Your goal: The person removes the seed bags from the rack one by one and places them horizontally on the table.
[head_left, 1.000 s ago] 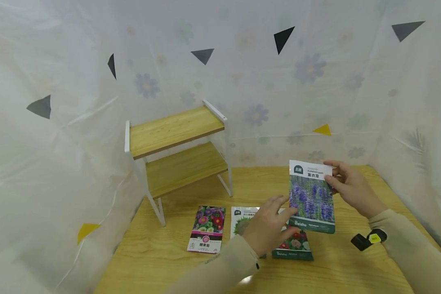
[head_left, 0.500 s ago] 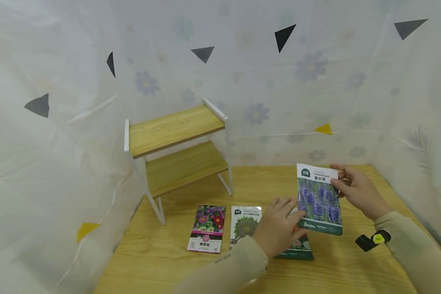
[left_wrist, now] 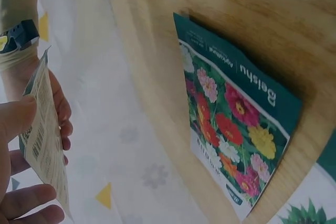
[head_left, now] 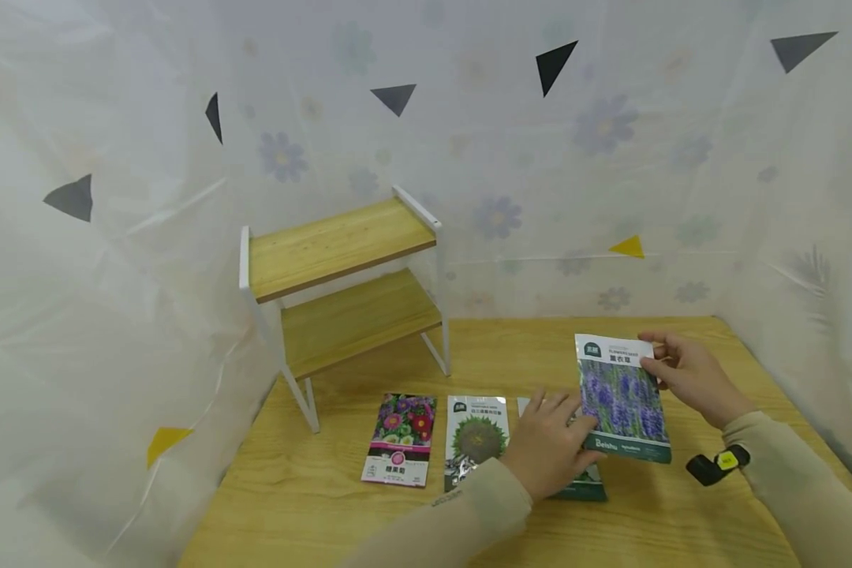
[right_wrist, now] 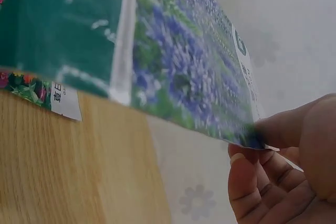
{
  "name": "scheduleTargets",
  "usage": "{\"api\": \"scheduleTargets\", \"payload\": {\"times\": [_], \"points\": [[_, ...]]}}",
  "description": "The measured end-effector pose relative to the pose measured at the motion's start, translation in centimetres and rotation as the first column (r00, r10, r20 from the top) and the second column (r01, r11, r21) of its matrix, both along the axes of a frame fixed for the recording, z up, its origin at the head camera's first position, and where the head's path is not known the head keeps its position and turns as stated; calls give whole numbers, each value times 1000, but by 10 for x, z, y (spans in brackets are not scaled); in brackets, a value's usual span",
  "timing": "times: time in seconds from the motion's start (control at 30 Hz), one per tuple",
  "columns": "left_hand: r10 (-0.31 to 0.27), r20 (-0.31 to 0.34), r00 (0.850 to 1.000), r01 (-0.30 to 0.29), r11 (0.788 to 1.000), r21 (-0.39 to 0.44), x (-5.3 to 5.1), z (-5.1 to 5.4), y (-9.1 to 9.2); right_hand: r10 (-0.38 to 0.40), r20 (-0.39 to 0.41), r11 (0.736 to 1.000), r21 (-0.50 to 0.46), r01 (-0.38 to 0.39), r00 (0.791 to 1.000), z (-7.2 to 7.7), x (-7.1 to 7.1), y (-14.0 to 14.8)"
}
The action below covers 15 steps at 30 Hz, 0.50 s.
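Note:
My right hand (head_left: pixel 692 375) pinches a seed packet (head_left: pixel 621 398) with purple flowers by its upper right edge, holding it tilted above the table. In the right wrist view, thumb and fingers (right_wrist: pixel 247 179) close on the packet's corner. My left hand (head_left: pixel 550 442) reaches to that packet's lower left edge, fingers spread and fairly straight. The left wrist view shows the packet's printed back (left_wrist: pixel 44 135) beside the left thumb and fingers. Under the left hand lies a packet with mixed red, pink and yellow flowers (left_wrist: pixel 231 124), mostly hidden in the head view.
A sunflower seed packet (head_left: pixel 479 434) and a pink-banded flower packet (head_left: pixel 397 442) lie in a row on the wooden table (head_left: pixel 291 489). Behind them, at left, stands a two-tier wooden shelf (head_left: pixel 344 244) with white metal legs. Patterned sheeting (head_left: pixel 497 158) surrounds the table.
The purple-flower packet has moved right and slightly down with the right hand. My left hand has shifted right alongside it, uncovering more of the sunflower packet.

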<state>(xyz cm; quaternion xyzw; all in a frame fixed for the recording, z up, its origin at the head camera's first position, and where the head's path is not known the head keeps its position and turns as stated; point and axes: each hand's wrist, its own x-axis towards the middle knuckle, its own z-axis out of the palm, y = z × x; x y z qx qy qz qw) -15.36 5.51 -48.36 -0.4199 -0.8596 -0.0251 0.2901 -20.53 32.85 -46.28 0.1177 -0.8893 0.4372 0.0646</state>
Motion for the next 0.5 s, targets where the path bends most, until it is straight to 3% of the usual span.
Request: {"api": "scheduleTargets", "payload": {"times": [0.3, 0.5], "points": [[52, 67, 996, -47, 995, -84, 3, -10, 17, -35, 88, 994, 108, 25, 996, -14, -4, 6], [130, 135, 982, -106, 979, -174, 7, -19, 35, -59, 180, 982, 190, 24, 982, -35, -13, 16]]}}
